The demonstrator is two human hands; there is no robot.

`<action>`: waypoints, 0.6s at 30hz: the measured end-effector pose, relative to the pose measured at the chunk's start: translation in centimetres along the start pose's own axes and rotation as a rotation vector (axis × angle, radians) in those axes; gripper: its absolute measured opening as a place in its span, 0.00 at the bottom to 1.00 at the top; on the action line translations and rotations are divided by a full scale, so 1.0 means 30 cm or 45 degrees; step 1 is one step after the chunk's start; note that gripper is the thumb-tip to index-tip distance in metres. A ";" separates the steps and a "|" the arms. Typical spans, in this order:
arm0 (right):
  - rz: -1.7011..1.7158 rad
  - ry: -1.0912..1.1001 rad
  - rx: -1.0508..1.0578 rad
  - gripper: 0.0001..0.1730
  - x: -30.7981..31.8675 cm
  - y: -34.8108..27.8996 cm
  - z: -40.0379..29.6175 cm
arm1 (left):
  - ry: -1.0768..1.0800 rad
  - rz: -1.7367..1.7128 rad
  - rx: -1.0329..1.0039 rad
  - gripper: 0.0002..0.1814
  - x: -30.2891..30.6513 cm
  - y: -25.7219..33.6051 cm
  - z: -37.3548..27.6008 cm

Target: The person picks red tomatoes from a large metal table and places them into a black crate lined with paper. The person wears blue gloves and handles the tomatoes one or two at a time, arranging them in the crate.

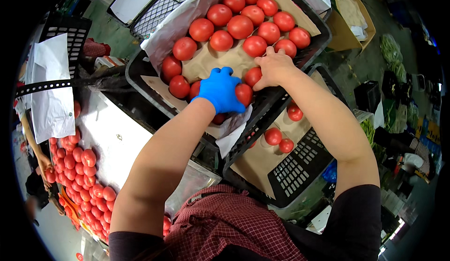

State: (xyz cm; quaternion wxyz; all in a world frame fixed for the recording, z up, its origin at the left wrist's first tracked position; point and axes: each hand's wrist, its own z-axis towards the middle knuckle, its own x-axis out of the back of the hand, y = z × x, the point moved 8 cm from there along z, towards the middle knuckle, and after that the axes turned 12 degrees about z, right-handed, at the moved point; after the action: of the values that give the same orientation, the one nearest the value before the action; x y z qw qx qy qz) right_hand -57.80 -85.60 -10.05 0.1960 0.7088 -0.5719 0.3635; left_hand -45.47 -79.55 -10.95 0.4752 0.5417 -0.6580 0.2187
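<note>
My left hand [219,90], in a blue glove, is palm down over the near end of a black plastic crate [135,71] of red tomatoes. One tomato [243,94] shows between its thumb and forefinger; whatever lies beneath the palm is hidden. Bare, my right hand [276,67] reaches in along the crate's right side. Its thumb and forefinger curve around another tomato [253,76], while the other fingertips are by a tomato [285,48] farther back. Several tomatoes line the far half and left side in a single layer, on brown paper [207,62].
A lower black crate [295,173] with a few tomatoes stands at right. Many tomatoes [81,180] are piled on a metal table [116,134] at left, where another person's hand [44,164] touches one. White paper [52,88] hangs nearby. An opened cardboard box [346,21] stands at back right.
</note>
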 end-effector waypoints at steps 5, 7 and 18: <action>0.012 0.031 -0.112 0.46 -0.014 -0.009 -0.001 | -0.340 -1.254 0.139 0.37 -0.018 -0.083 -0.020; -0.008 0.012 -0.155 0.47 -0.019 -0.013 0.004 | -0.397 -1.637 0.160 0.34 -0.003 -0.089 -0.062; -0.072 -0.041 -0.140 0.51 -0.044 -0.078 -0.035 | -0.286 -3.045 -0.147 0.47 0.077 -0.056 -0.488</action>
State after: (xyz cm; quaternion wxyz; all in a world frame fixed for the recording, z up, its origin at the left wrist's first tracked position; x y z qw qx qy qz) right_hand -55.99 -83.38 -10.02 0.2356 0.7186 -0.5738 0.3144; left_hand -38.16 -69.51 -2.71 0.3411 0.8032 0.2144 -0.4388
